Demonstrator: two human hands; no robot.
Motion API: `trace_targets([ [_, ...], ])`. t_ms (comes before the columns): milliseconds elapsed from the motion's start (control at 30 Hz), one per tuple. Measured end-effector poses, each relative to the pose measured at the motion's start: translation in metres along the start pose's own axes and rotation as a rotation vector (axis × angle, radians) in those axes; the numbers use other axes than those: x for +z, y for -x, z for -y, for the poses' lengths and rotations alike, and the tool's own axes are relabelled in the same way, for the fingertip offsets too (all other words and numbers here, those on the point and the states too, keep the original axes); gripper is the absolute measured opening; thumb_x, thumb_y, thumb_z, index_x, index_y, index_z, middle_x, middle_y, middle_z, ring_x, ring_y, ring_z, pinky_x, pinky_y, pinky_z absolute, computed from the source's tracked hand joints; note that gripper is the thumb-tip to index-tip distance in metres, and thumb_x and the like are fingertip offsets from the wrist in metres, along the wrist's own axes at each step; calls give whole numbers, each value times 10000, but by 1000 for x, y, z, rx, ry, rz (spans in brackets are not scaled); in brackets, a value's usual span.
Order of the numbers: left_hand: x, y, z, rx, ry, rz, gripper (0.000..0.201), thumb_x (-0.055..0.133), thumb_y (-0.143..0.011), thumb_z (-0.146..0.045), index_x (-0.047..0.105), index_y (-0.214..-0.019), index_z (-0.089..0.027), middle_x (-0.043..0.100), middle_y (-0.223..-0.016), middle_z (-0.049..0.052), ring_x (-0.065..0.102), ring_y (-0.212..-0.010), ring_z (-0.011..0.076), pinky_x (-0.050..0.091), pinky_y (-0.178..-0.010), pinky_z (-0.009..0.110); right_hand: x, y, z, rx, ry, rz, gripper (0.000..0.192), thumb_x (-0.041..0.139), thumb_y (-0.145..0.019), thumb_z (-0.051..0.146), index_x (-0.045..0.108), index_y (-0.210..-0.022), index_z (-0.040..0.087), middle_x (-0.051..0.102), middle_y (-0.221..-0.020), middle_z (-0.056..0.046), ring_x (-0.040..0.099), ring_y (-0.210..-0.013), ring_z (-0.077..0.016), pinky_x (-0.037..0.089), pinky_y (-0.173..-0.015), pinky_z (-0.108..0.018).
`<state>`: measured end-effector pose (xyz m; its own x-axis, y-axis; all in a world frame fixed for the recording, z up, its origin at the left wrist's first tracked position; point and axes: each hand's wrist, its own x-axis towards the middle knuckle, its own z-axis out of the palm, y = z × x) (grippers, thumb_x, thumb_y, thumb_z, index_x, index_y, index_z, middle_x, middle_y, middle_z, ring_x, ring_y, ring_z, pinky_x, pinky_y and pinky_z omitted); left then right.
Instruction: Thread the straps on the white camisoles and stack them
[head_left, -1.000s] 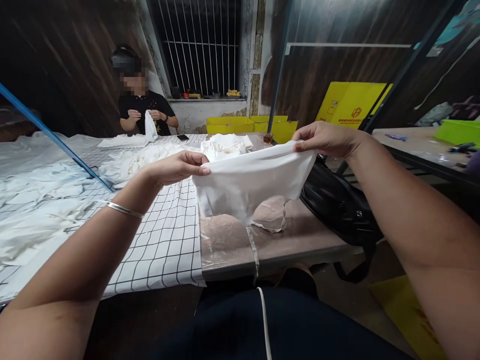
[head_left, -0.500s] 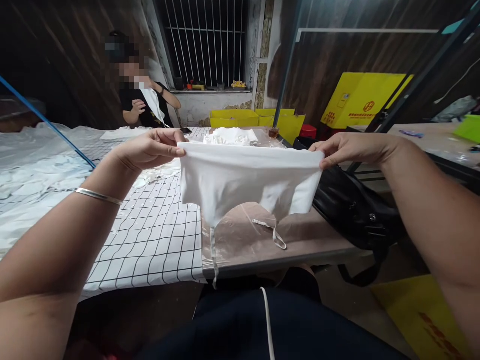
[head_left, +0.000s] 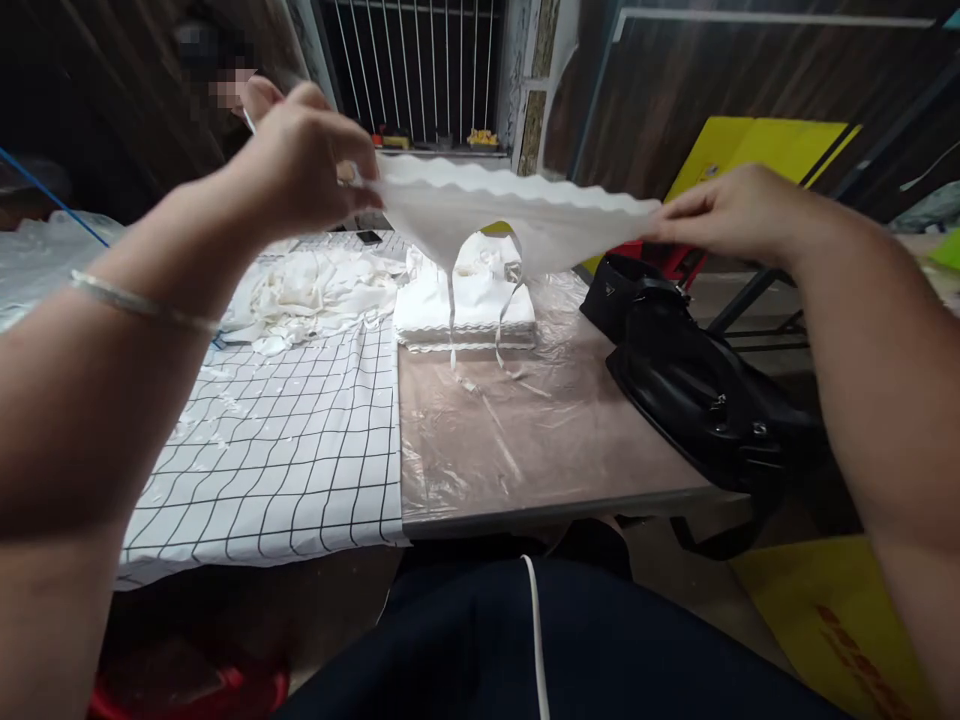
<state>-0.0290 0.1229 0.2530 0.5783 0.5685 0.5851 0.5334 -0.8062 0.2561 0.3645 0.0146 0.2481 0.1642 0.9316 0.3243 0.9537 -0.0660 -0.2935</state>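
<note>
Lap: dark navy trousers (head_left: 525, 650) with a thin white cord (head_left: 536, 640) running down them, closest to the camera.
Table front: a white cloth with a black grid pattern (head_left: 300, 450) on the left, clear crinkled plastic sheeting (head_left: 525, 430) over the brown top on the right.
Bag: a black soft handbag (head_left: 697, 390) at the table's right edge (what is inside cannot be seen).
Stack: a neat pile of folded white fabric pieces (head_left: 469, 305) on the plastic, with a loose heap of white fabric (head_left: 315, 285) just left of it.
Left hand (head_left: 300, 170): fingers closed in a pinch on the left end of a white fabric garment with a scalloped edge (head_left: 510, 215), a thin silver bangle (head_left: 135, 300) on the wrist.
Right hand (head_left: 739, 215): fingers pinched narrow on the garment's right end.
Garment: stretched taut in the air between both hands, above the stack, thin white straps (head_left: 452, 320) dangling.
Far side: yellow plastic bins (head_left: 757, 150) against the dark wall.
</note>
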Motion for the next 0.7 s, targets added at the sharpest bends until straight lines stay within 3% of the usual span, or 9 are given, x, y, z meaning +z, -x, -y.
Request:
trace_targets([
  [67, 30, 43, 0, 96, -209, 25, 117, 619, -822, -177, 654, -763, -82, 612, -869, 40, 422, -1114, 262, 109, -1040, 592, 31, 36, -17, -52, -40, 92, 432, 693, -792, 444, 748, -1051, 103, 710, -985, -92, 622, -876, -177, 383, -750, -329],
  [167, 89, 127, -5, 110, -225, 169, 227, 492, -865, -89, 656, -747, -190, 659, -795, 29, 508, -978, 241, 165, -1026, 532, 101, 107, -45, -191, -70, 230, 167, 761, -792, 297, 781, -937, 219, 715, -1024, -70, 622, -939, -263, 405, -858, -415],
  [267, 134, 202, -22, 138, -214, 346, 328, 402, -838, 4, 630, -737, -210, 688, -817, 30, 544, -921, 238, 231, -949, 477, 167, 181, -61, -149, 6, 196, 163, 710, -802, 326, 763, -933, 246, 705, -1065, -68, 601, -964, -318, 393, -826, -455],
  [333, 149, 233, -36, 118, -250, 395, 302, 417, -843, -6, 623, -756, -209, 683, -803, 39, 546, -897, 243, 243, -918, 472, 193, 218, -63, -132, 26, 104, 202, 618, -855, 372, 749, -940, 243, 691, -1101, -85, 591, -959, -314, 382, -803, -441],
  [467, 153, 258, -58, 72, -259, 364, 271, 452, -877, -52, 640, -911, -244, 689, -867, 40, 547, -906, 248, 247, -913, 472, 202, 252, -54, -121, 15, -57, 311, 469, -934, 401, 728, -942, 230, 684, -1104, -98, 577, -940, -305, 362, -786, -437],
  [600, 154, 268, -71, -4, -221, 311, 239, 464, -897, -88, 634, -897, -256, 671, -858, 32, 550, -934, 254, 235, -936, 492, 194, 258, -49, -102, -21, -98, 345, 447, -950, 417, 734, -871, 242, 693, -1076, -84, 582, -914, -300, 358, -800, -450],
  [700, 151, 274, -76, -23, -106, 301, 210, 470, -900, -136, 640, -902, -259, 665, -982, 52, 548, -959, 259, 259, -909, 495, 187, 259, -54, -87, -68, -137, 369, 471, -947, 470, 738, -794, 266, 701, -1029, -60, 592, -889, -295, 363, -829, -473],
])
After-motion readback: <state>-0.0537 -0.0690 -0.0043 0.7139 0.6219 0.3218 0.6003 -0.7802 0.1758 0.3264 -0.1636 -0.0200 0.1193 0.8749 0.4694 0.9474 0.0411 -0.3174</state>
